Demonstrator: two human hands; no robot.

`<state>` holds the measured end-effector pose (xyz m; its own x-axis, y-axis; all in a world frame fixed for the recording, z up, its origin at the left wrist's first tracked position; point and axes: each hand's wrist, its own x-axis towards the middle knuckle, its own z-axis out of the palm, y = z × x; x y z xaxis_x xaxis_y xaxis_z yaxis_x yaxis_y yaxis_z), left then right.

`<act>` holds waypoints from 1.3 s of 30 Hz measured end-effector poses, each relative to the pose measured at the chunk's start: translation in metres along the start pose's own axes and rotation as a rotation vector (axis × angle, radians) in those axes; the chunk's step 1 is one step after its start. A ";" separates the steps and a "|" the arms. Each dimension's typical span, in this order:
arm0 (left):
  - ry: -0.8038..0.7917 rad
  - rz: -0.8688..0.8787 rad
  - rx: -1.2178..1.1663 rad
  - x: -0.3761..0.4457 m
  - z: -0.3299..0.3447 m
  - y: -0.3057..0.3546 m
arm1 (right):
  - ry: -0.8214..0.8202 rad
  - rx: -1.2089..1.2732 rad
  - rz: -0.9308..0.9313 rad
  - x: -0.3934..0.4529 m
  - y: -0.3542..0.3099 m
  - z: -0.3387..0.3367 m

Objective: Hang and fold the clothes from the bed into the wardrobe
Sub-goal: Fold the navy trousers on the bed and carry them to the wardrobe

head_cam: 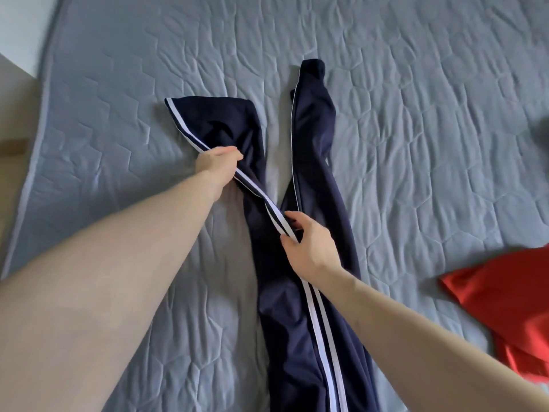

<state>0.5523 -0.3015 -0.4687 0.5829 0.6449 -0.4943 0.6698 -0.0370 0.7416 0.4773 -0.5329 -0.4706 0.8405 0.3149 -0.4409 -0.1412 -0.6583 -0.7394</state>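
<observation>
Dark navy track trousers with white side stripes lie lengthwise on the grey quilted bed, legs pointing away from me. The left leg is bent over near its end. My left hand grips that leg at the striped seam, about halfway up. My right hand pinches the same white stripe lower down, nearer the trousers' middle, and the stripe is lifted a little between the two hands. The waist end runs out of the bottom of the view.
A red garment lies on the bed at the right edge. The mattress edge runs along the left, with floor and a pale wall beyond it. The wardrobe is not in view.
</observation>
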 end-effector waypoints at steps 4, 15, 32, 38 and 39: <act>0.036 0.005 0.076 0.022 -0.007 0.010 | -0.051 0.092 0.004 0.004 0.014 -0.005; 0.146 0.700 0.783 -0.047 0.065 0.158 | 0.139 0.242 0.074 -0.017 0.011 -0.055; 0.077 0.135 0.392 -0.024 0.114 0.065 | 0.195 -0.065 0.238 -0.006 0.063 -0.061; -0.070 0.017 0.295 -0.024 0.102 0.042 | -0.047 -0.033 0.462 0.006 0.067 -0.069; -0.040 0.033 0.293 -0.025 0.100 0.038 | -0.095 -0.017 0.513 0.007 0.066 -0.072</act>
<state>0.6093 -0.3957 -0.4735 0.6205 0.6095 -0.4935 0.7509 -0.2802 0.5980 0.5119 -0.6230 -0.4860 0.6146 0.0090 -0.7888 -0.5131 -0.7549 -0.4084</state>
